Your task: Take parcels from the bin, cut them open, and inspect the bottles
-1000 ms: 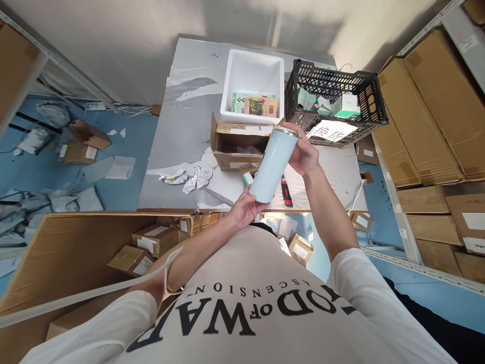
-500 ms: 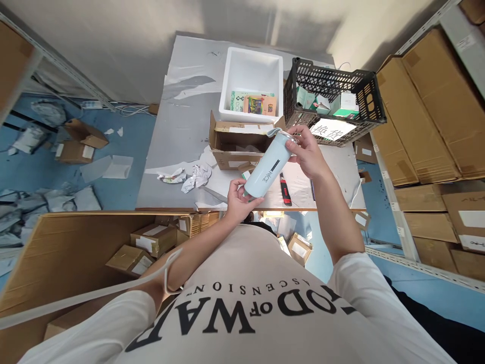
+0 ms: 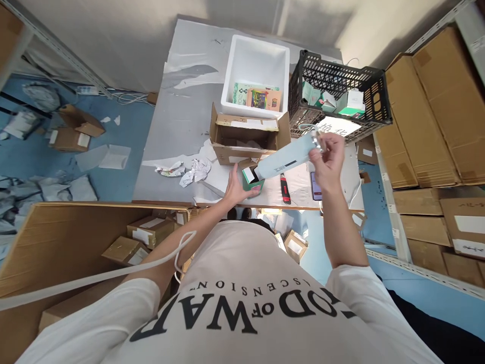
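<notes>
My right hand [image 3: 328, 157] is closed round the capped top of a light blue bottle [image 3: 290, 155] with dark lettering and a loop strap. The bottle lies tilted, its base down to the left at the dark opening of a small green box [image 3: 254, 188]. Whether the base is inside the opening or just against it, I cannot tell. My left hand [image 3: 238, 188] holds the green box from the left, thumb along its near side and fingers behind. Just behind the box stands an open brown carton [image 3: 231, 157].
A red and black utility knife [image 3: 285, 189] and a phone [image 3: 316, 187] lie on the table [image 3: 182, 121]. Crumpled paper [image 3: 196, 172] is left of the carton. Behind stand a white foam box [image 3: 229, 76] and a black crate [image 3: 341, 74] holding green and white boxes.
My right hand has moved right with the bottle, which lies flatter. My left hand has let go of the bottle's base and taken hold of the green box.
</notes>
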{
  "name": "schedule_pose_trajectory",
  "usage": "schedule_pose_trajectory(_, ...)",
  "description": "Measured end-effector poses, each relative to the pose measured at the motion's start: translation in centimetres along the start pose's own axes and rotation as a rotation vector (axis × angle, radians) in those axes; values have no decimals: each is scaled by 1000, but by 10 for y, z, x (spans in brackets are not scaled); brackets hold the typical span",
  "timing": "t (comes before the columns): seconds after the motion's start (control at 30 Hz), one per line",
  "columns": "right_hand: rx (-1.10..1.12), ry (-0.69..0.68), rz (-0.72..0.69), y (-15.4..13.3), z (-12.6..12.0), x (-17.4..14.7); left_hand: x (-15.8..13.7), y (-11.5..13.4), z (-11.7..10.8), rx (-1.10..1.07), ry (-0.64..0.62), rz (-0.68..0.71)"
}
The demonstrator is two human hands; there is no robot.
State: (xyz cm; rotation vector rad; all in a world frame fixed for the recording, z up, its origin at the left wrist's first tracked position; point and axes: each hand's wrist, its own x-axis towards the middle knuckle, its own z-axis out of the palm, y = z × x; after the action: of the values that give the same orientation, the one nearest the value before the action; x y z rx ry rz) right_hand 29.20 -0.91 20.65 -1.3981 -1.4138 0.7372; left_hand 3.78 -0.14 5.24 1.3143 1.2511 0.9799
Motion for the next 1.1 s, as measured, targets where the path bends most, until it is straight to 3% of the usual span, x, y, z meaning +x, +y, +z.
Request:
schedule_pose_trajectory(0.1, -78, 88, -93, 4, 22, -6, 10, -4, 11, -145, 20, 7)
schedule_pose_trajectory(0.2, -150, -13, -140, 7, 37, -12, 11, -8, 15, -200, 21, -2)
schedule_pose_trajectory(0.57, -254, -296, -289, 27, 46, -31, -2, -18, 12, 114, -116, 104)
schedule_pose_trajectory(0.73, -401, -395, -334, 12, 45, -31, -4, -23, 9, 244, -165, 156)
schedule_pose_trajectory(0.97, -574, -484, -371, -18, 40, -30, -2, -24, 7, 226, -187, 168)
schedule_pose_trajectory(1.1, -622, -620, -353, -29, 46, -27, -2, -25, 8, 222, -194, 169)
